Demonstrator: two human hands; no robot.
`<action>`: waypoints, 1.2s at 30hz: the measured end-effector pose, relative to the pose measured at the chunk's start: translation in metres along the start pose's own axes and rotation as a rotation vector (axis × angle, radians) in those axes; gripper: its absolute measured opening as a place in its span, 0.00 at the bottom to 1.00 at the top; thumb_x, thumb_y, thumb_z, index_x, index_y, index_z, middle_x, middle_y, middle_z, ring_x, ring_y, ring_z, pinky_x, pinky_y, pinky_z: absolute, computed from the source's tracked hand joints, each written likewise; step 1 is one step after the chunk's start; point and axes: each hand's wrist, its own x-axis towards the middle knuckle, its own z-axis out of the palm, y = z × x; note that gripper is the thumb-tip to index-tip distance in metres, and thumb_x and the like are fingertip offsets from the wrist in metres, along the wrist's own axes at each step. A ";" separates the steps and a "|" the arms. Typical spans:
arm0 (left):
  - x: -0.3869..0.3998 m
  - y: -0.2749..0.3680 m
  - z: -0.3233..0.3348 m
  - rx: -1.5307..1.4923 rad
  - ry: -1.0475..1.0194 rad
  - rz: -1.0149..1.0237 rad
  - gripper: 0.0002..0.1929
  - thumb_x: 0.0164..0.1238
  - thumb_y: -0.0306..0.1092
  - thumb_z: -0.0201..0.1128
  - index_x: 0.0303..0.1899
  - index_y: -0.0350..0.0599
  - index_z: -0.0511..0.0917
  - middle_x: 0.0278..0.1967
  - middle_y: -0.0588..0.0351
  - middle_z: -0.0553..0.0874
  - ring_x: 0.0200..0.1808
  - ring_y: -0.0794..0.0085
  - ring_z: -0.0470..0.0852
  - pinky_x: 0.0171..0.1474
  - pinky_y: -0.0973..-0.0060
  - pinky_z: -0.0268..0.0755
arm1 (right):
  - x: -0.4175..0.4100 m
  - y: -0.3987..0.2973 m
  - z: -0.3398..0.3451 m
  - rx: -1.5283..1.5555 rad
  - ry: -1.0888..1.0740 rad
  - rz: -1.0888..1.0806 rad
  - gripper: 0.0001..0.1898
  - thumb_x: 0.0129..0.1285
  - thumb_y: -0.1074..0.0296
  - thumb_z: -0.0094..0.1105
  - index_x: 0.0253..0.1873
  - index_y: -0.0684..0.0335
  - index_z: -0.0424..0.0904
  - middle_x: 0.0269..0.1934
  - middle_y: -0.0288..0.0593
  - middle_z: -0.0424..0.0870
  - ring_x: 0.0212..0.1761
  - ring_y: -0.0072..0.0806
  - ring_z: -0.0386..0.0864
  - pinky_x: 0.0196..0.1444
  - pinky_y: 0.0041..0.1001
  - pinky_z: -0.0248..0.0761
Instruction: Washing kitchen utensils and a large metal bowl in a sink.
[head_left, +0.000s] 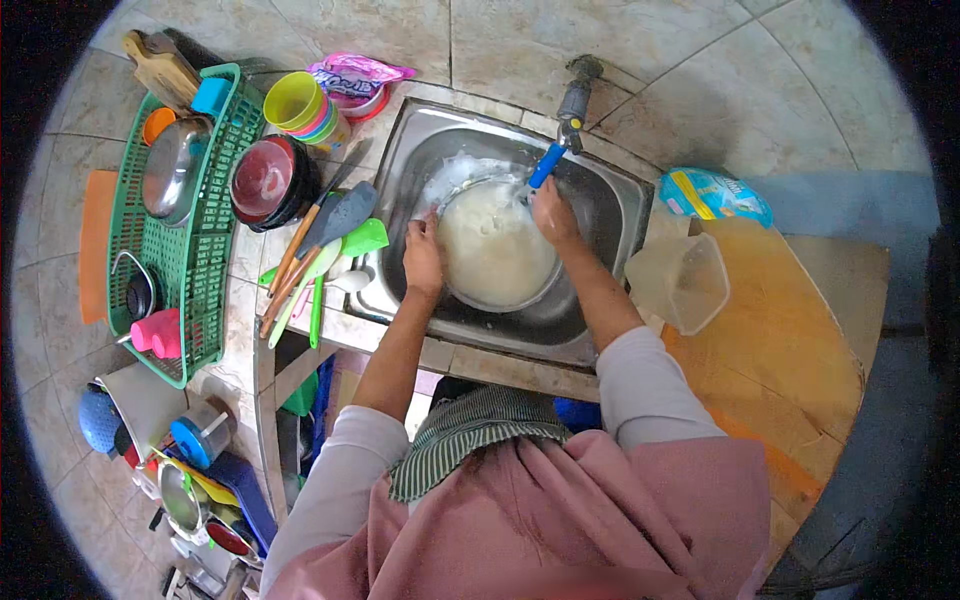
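A round bowl (501, 307) sits in the stainless steel sink (600, 315), full of cloudy, whitish liquid (495, 244) with a few bubbles. My left hand (424, 255) is on the bowl's left rim, fingers curled over it. At the upper right of the rim is my right hand (556, 214), its fingers close to the end of the blue spout (547, 166) of the tap (571, 131). What those fingers grip is hidden. Whitish water or foam (465, 169) lies on the sink behind the bowl.
Left of the sink lie several spatulas and spoons (349, 214), a knife (352, 161), stacked dark bowls (266, 180) and coloured cups (296, 105). Beyond stands a green dish rack (210, 247). On the right are a clear plastic container (679, 285), a blue packet (712, 196) and cardboard (772, 322).
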 end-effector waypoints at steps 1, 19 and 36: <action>0.001 -0.002 -0.001 0.016 -0.021 -0.011 0.28 0.59 0.24 0.52 0.63 0.49 0.62 0.45 0.45 0.71 0.47 0.53 0.75 0.47 0.63 0.72 | 0.013 -0.009 0.002 0.194 -0.074 0.178 0.09 0.60 0.73 0.48 0.45 0.63 0.67 0.50 0.58 0.71 0.49 0.55 0.73 0.49 0.43 0.68; 0.005 -0.003 0.015 -0.125 -0.015 -0.166 0.23 0.57 0.28 0.55 0.56 0.45 0.62 0.47 0.38 0.69 0.41 0.39 0.76 0.42 0.51 0.72 | 0.002 0.003 0.017 0.094 -0.023 0.160 0.10 0.64 0.68 0.41 0.43 0.66 0.70 0.38 0.57 0.76 0.42 0.55 0.75 0.42 0.45 0.70; 0.035 0.000 0.029 -0.044 -0.161 0.118 0.22 0.58 0.20 0.46 0.57 0.42 0.64 0.50 0.42 0.70 0.57 0.49 0.68 0.53 0.61 0.69 | 0.042 -0.018 0.058 0.072 0.186 -0.567 0.14 0.58 0.75 0.44 0.49 0.66 0.71 0.40 0.54 0.76 0.45 0.44 0.77 0.48 0.38 0.71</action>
